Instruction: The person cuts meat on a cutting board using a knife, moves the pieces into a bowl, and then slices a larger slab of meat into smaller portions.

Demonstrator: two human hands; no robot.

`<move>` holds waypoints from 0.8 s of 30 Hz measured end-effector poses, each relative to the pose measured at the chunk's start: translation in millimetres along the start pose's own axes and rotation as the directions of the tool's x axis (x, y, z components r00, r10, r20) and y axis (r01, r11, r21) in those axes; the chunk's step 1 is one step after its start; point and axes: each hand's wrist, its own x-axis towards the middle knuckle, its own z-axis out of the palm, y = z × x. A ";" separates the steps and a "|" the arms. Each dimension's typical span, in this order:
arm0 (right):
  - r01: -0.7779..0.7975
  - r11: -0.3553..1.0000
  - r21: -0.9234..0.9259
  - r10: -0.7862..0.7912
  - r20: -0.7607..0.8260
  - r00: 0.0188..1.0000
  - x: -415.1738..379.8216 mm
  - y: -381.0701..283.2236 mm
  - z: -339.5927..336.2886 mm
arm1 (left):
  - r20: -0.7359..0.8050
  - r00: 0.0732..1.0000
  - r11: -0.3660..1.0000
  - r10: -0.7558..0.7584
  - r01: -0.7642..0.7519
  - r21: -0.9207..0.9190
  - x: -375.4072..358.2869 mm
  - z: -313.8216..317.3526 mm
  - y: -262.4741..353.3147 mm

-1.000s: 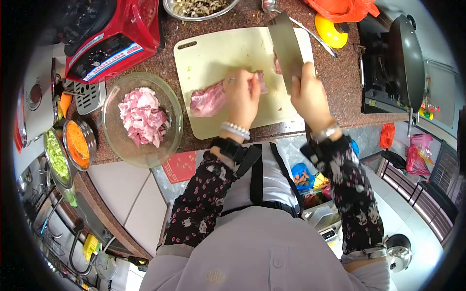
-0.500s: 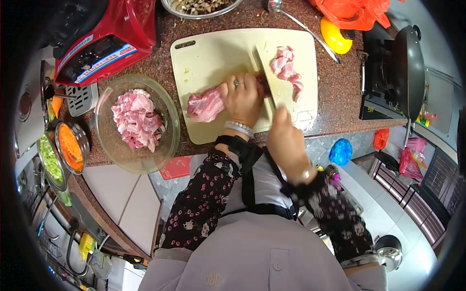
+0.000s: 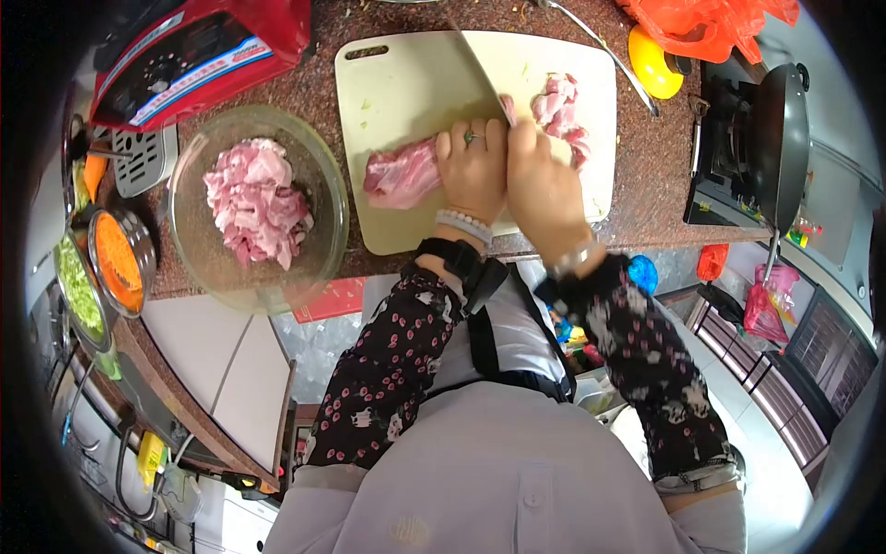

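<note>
A long piece of raw pork (image 3: 401, 174) lies on the pale cutting board (image 3: 406, 83). My left hand (image 3: 472, 171) presses down on its right part, fingers curled over the meat. In a closed fist, my right hand (image 3: 544, 189) grips a knife (image 3: 484, 76); its handle is hidden in the fist. The blade points away from me, on edge, beside my left fingertips. Several cut pork slices (image 3: 560, 106) lie on the board right of the blade, and a small bit of meat shows at the blade.
Left of the board stands a glass bowl (image 3: 330, 148) heaped with cut meat. Beyond it are a metal bowl (image 3: 143, 249) of shredded carrot and a red appliance (image 3: 208, 55). A ladle (image 3: 604, 46), a yellow-topped item (image 3: 653, 66) and a wok (image 3: 780, 138) are to the right.
My right hand has moved up and left, close against my left hand, and the blade has moved forward. The view has shifted, with the counter items appearing higher.
</note>
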 end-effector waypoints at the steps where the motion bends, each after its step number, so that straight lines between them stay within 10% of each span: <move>1: -0.006 1.000 0.017 0.006 0.005 1.000 -2.2 0.0 -1.0 | 0.001 1.000 1.000 -0.002 0.002 -0.020 1.8 -1.8 0.1; 7: -0.089 0.995 0.050 0.079 0.178 0.981 -103.2 26.8 15.3 | -0.041 0.999 1.000 0.014 -0.014 0.005 0.1 4.9 -1.1; 17: -0.263 0.820 0.509 0.276 0.052 0.960 -16.9 31.9 -29.2 | -0.097 0.995 0.971 0.033 -0.055 -0.234 -1.9 -0.5 -9.1; 24: -0.244 0.925 0.292 0.197 0.181 0.964 -66.6 1.3 -21.7 | -0.021 0.999 0.999 0.044 -0.044 -0.001 -2.6 -0.5 -0.4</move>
